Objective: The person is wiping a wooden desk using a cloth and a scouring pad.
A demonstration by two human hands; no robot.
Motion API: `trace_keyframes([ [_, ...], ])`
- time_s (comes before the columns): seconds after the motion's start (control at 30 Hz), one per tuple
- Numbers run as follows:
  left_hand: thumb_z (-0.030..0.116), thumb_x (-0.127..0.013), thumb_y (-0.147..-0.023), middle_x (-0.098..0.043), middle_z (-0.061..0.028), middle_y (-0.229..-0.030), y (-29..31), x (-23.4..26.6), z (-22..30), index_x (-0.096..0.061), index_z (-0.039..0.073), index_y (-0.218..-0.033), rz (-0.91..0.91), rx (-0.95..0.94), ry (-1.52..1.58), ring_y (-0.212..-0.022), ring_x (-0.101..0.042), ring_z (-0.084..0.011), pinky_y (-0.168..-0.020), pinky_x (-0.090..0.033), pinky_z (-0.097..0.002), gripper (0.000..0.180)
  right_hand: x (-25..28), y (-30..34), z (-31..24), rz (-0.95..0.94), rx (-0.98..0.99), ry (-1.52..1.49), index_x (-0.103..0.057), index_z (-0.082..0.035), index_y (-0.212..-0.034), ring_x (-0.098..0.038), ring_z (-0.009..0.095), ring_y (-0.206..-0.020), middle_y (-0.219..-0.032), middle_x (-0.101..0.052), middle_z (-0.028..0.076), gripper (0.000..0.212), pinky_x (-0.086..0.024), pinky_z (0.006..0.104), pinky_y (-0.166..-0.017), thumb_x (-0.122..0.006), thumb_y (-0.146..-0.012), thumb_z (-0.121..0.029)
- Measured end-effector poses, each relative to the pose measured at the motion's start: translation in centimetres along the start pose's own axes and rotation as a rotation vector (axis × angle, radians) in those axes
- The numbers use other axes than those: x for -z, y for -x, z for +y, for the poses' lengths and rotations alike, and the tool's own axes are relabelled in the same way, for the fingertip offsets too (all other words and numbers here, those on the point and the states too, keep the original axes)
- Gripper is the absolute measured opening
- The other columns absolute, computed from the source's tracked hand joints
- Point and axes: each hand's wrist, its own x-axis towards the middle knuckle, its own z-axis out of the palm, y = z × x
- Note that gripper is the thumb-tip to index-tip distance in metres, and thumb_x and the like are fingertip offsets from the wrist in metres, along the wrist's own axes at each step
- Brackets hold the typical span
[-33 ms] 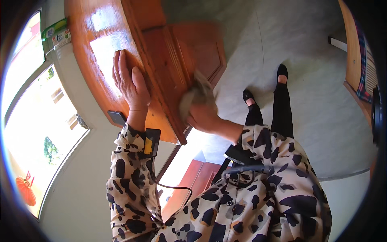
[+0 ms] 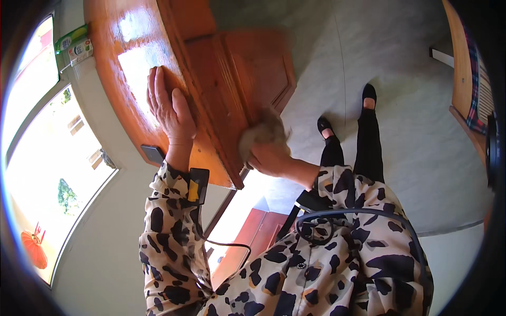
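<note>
My left hand [image 2: 171, 111] lies flat on the shiny orange-brown top of a wooden cabinet [image 2: 118, 97], fingers stretched out and close together. Lower and to the right, my right hand [image 2: 271, 157] is closed on a grey-brown cloth [image 2: 263, 134], which is blurred by motion. The cloth is against or very close to the cabinet's panelled front [image 2: 224, 79], near its corner; the exact contact is hidden. A dark flat object [image 2: 153, 153] sits at the edge of the cabinet top, beside my left wrist.
A green packet [image 2: 71, 39] and a small white box [image 2: 80, 51] rest on the sill by the bright window [image 2: 50, 168]. Grey floor [image 2: 316, 63] stretches to the right, where my feet stand. Wooden furniture with plaid fabric [image 2: 473, 79] stands at the far right. A cable [image 2: 363, 211] crosses my front.
My right hand and the cloth have shifted slightly, and the cloth's shape has changed. The cable across my front has swung a little upward. My left hand is practically still.
</note>
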Motion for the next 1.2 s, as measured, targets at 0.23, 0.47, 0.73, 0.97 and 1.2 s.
trace_keyframes([
  [0.23,0.027,-0.037,-0.094,-0.040,-0.0155,-0.147,0.3,-0.1,-0.1,-0.042,0.003,-0.141,-0.020,0.016,-0.020,-0.136,-0.034,-0.0339,-0.114,-0.023,-0.0456,0.053,0.3,2.4,5.3,0.076,-0.189,-0.087,-0.060,0.000,-0.078,-0.064,0.040,-0.076,-0.080,-0.064,0.023,0.027,-0.049,0.0500,-0.071,-0.055,-0.084,-0.026],
  [0.47,0.025,-0.036,-0.092,-0.039,-0.0152,-0.148,0.6,-0.1,0.4,-0.042,0.004,-0.141,-0.033,0.067,0.038,-0.137,-0.033,-0.0340,-0.115,-0.022,-0.0456,0.054,1.8,4.2,7.4,0.133,-0.218,-0.042,-0.056,0.002,-0.084,-0.062,0.044,-0.080,-0.083,-0.063,0.026,0.025,-0.048,0.0515,-0.074,-0.054,-0.083,-0.023],
  [0.73,0.017,-0.048,-0.085,-0.043,-0.0176,-0.144,0.7,1.0,-0.1,-0.048,0.005,-0.136,0.004,0.102,0.009,-0.136,-0.035,-0.0358,-0.113,-0.024,-0.0460,0.052,4.8,4.4,1.5,0.158,-0.207,0.041,-0.054,0.002,-0.086,-0.062,0.043,-0.080,-0.083,-0.063,0.025,0.023,-0.048,0.0501,-0.072,-0.055,-0.083,-0.021],
  [0.97,0.014,-0.058,-0.075,-0.054,-0.0180,-0.128,0.1,1.1,-0.5,-0.057,0.004,-0.119,0.164,0.088,0.137,-0.121,-0.048,-0.0377,-0.105,-0.036,-0.0478,0.046,7.8,2.1,-10.1,0.145,0.088,-0.356,-0.056,0.000,-0.097,-0.059,0.015,-0.076,-0.083,-0.060,0.006,0.011,-0.049,0.0305,-0.073,-0.056,-0.088,-0.007],
  [1.2,0.032,-0.059,-0.080,-0.047,-0.0145,-0.140,-1.0,-3.0,2.8,-0.052,0.008,-0.131,0.202,0.151,0.144,-0.132,-0.040,-0.0332,-0.111,-0.027,-0.0486,0.056,11.0,-3.5,-24.3,0.116,0.457,-0.382,-0.056,-0.002,-0.114,-0.056,0.010,-0.095,-0.104,-0.060,0.002,0.022,-0.048,0.0274,-0.083,-0.055,-0.096,-0.015],
])
